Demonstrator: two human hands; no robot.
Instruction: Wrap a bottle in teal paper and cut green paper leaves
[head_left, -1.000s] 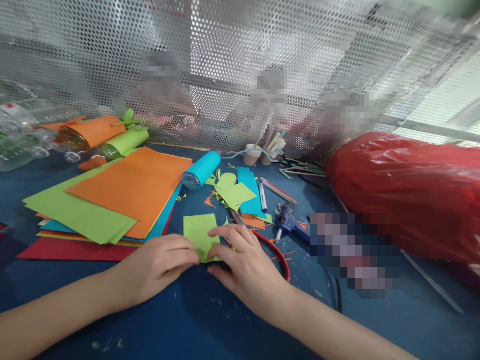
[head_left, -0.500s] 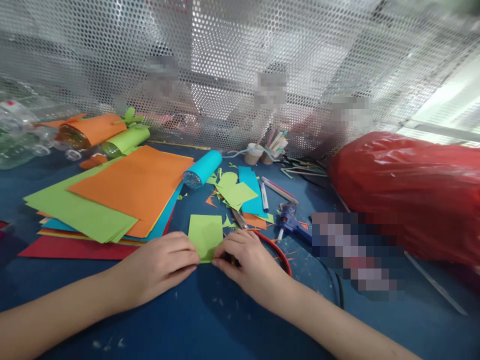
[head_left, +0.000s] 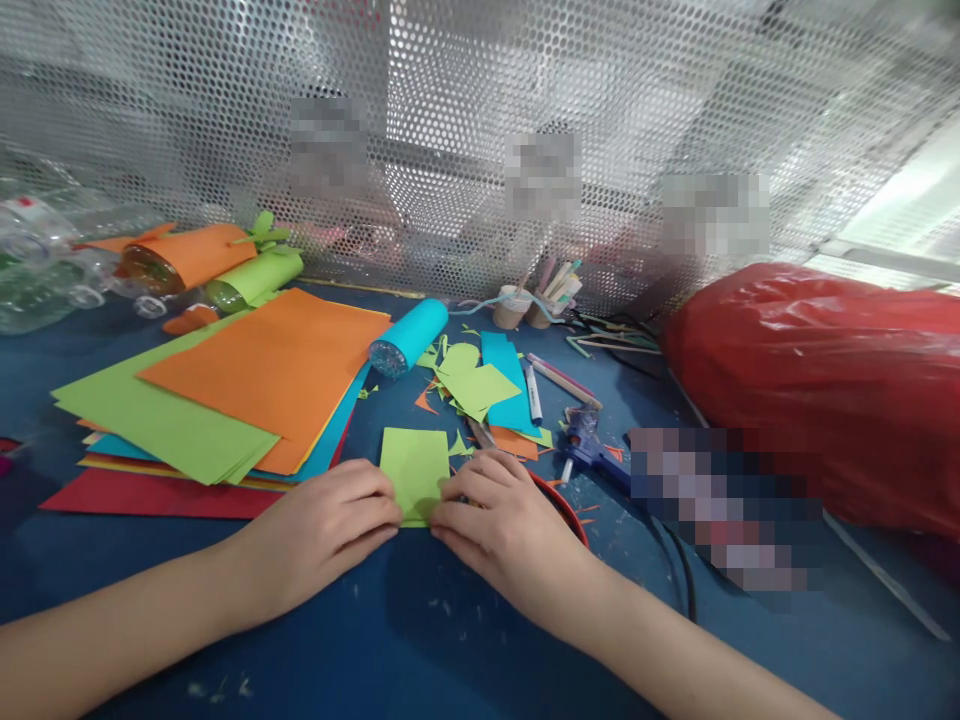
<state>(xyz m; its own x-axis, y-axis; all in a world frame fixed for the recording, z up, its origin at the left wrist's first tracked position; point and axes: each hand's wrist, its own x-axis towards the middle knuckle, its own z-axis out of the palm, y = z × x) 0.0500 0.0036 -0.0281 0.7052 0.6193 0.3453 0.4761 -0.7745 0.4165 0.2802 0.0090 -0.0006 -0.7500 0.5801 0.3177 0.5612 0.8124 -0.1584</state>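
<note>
A small light-green piece of paper (head_left: pixel 415 470) lies on the blue table, with a narrow fold along its near edge. My left hand (head_left: pixel 337 525) is closed on its near left corner, fingertips pressed to the edge. On the near right corner my right hand (head_left: pixel 502 525) pinches the same paper, its thumb low along the fold. A pair of scissors (head_left: pixel 480 433) lies partly under and behind my right hand; its red handle (head_left: pixel 566 508) shows to the right. Green paper scraps (head_left: pixel 480 388) are just beyond, beside blue paper strips (head_left: pixel 506 375).
Stacked coloured sheets (head_left: pixel 277 370) lie left. Behind them are paper-wrapped bottles (head_left: pixel 206 255) and clear bottles (head_left: pixel 37 270); a blue-wrapped bottle (head_left: pixel 412 335) lies mid-table. To the right are a marker (head_left: pixel 533 394), a glue gun (head_left: pixel 589 440) and a red bag (head_left: pixel 810 390). A perforated metal screen (head_left: pixel 450 100) stands behind.
My right hand's fingers have come down flatter over the paper's right corner and now cover more of the red scissor handle. My left hand keeps its hold. The view has shifted slightly.
</note>
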